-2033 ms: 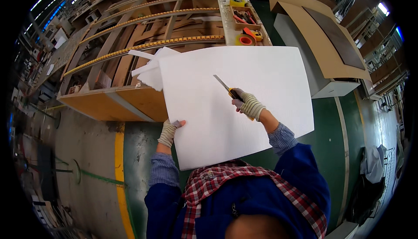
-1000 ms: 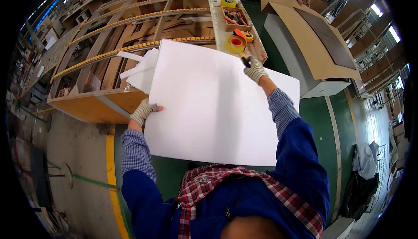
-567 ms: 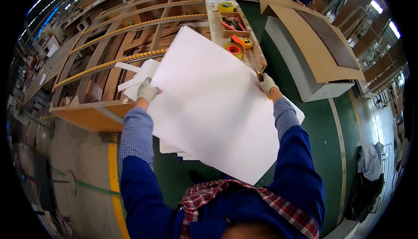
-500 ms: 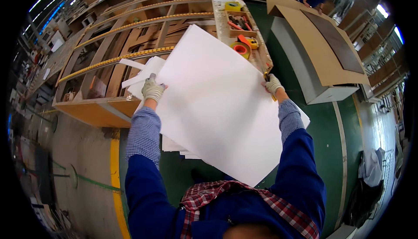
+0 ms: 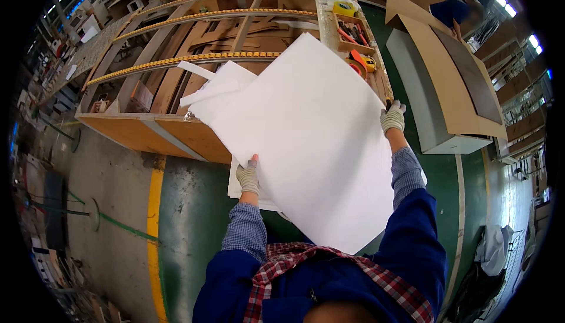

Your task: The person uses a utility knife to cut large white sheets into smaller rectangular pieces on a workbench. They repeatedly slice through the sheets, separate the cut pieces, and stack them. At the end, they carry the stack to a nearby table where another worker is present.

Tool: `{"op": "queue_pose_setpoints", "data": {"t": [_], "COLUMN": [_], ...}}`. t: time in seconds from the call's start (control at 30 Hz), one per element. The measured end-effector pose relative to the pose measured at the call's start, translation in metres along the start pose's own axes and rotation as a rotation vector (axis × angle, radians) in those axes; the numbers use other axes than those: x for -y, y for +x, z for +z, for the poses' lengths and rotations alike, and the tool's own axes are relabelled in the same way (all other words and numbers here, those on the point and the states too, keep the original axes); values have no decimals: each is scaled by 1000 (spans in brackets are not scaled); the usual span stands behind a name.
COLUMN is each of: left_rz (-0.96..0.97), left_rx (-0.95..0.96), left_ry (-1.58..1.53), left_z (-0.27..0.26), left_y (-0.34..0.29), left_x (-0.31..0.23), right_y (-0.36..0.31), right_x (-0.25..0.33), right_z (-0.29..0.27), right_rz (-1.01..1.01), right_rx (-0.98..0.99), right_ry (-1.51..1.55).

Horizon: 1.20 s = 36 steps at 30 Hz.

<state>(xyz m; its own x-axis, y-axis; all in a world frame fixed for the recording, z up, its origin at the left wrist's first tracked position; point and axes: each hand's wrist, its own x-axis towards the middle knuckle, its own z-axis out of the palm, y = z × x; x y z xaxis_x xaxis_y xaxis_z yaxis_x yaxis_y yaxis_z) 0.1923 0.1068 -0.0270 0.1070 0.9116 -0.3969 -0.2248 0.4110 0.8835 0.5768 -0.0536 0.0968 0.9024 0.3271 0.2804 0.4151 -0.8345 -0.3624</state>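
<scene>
A large white sheet (image 5: 318, 140), looking like packing foam, lies slanted in front of me over the near end of the roller table. My left hand (image 5: 248, 177), in a striped work glove, grips its left edge with the thumb on top; the fingers underneath are hidden. At the sheet's right corner is my gloved right hand (image 5: 393, 118), closed around a slim dark tool (image 5: 388, 104), possibly a utility knife, mostly hidden by the fingers. More white sheets (image 5: 226, 84) and a narrow white strip (image 5: 196, 70) stick out on the left.
The wooden table (image 5: 156, 137) carries yellow roller rails (image 5: 188, 59) over stored boards. Along its right ledge sit a tool box (image 5: 353, 31), tape rolls (image 5: 356, 64) and a tape measure (image 5: 369, 63). Farther right, a person (image 5: 450, 12) bends beside a cardboard-covered white panel stack (image 5: 435, 70).
My left hand has moved from the upper left of the sheet down and right to its lower left edge. My right hand has shifted right. The view has also shifted.
</scene>
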Motion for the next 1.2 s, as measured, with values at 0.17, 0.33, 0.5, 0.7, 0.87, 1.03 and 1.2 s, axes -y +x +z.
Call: {"op": "queue_pose_setpoints", "data": {"t": [0.17, 0.33, 0.5, 0.7, 0.87, 1.03, 1.2], "left_rz": [116, 147, 100, -9, -204, -425, -613], "left_rx": [-1, -39, -20, 22, 57, 353, 501], "left_ry": [77, 177, 118, -253, -359, -452, -334], "left_z": [3, -6, -5, -12, -31, -42, -70], "left_y": [0, 3, 2, -19, -55, -112, -166], "left_x": [5, 9, 6, 7, 29, -2, -14], "right_y": [-11, -65, -73, -30, 15, 36, 31], "right_x": [83, 229, 257, 196, 96, 32, -8], "right_z": [56, 60, 99, 92, 20, -3, 1], "right_rz": [-439, -587, -610, -296, -89, 204, 118], "right_rx": [337, 767, 464, -60, 88, 535, 736], "right_ry": [569, 335, 292, 491, 332, 494, 561]}}
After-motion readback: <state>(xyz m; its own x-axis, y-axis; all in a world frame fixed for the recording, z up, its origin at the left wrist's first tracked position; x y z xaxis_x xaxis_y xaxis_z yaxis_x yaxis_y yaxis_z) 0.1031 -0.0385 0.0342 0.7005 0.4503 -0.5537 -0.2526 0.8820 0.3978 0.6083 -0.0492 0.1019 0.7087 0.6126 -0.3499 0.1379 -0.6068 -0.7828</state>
